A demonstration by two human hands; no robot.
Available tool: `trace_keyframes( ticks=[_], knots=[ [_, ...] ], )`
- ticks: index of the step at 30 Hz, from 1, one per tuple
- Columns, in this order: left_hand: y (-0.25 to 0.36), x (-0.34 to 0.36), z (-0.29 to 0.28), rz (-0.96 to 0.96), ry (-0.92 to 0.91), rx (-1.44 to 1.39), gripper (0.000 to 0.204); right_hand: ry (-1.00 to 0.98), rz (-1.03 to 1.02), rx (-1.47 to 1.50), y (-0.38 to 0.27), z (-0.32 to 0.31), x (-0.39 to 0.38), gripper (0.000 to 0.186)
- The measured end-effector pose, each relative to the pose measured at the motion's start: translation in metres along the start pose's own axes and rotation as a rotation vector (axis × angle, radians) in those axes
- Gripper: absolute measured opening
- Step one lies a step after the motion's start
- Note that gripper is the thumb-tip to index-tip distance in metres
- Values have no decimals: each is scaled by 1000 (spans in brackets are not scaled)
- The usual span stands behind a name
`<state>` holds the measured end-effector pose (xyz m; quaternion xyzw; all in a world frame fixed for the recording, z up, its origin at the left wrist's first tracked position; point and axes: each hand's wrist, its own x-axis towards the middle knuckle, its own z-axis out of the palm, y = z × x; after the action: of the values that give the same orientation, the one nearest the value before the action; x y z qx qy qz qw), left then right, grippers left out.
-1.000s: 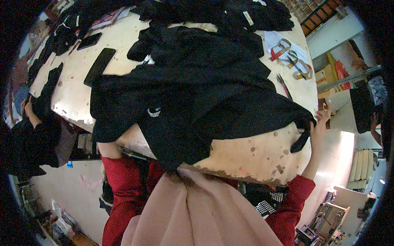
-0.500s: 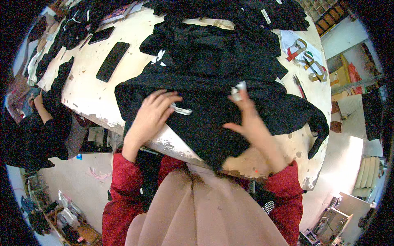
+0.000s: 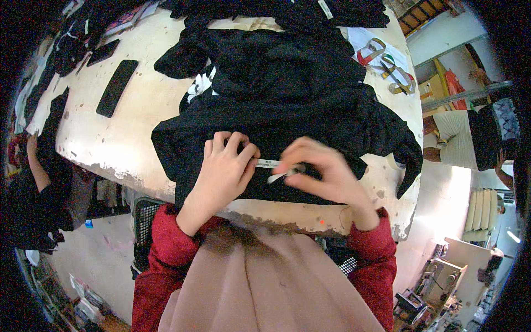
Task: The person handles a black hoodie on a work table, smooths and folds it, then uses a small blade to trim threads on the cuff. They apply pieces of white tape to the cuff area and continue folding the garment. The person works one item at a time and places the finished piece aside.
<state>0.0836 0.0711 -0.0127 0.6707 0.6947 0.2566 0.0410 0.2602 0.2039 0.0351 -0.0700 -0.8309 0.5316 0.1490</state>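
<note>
A black garment (image 3: 287, 72) lies spread over the worktable before me. A narrow white label (image 3: 267, 163) stretches across it between my two hands. My left hand (image 3: 227, 169) rests on the cloth with fingers bent, thumb and forefinger closed at the label's left end. Over the label's right end is my right hand (image 3: 323, 171), curled and partly smeared by motion. It pinches a small whitish-grey thing (image 3: 282, 175) whose kind I cannot make out. My right fingertips hide part of the label.
A dark phone-like slab (image 3: 117, 88) lies on the worktable (image 3: 138, 119) at left. A tape measure (image 3: 395, 77) is at the far right. More black clothes (image 3: 343, 14) lie along the back. At the left edge a person's arm (image 3: 37, 166) shows; another person (image 3: 470, 135) stands at right.
My right hand has come left and nearer, bringing the small whitish thing to the label. My left hand has closed at the label. The garment's near corner no longer hangs over the table edge.
</note>
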Motion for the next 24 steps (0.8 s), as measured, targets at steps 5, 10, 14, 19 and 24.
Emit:
trace_keyframes(
  ticks=[5,10,14,19,24],
  knots=[
    [-16,-5,9,-40,-110,-152,18,13,104,-75,57,29,6,17],
    [-16,-8,6,-74,-137,-252,25,-40,75,-180,52,31,8,37],
    [-15,-7,2,-42,-164,-233,25,48,7,-242,39,39,6,57],
    [-12,-5,6,-61,-144,-193,27,3,-75,-383,53,50,-1,65],
    [-13,-6,13,-94,-134,-155,33,62,-80,-381,60,47,-1,50]
  ],
)
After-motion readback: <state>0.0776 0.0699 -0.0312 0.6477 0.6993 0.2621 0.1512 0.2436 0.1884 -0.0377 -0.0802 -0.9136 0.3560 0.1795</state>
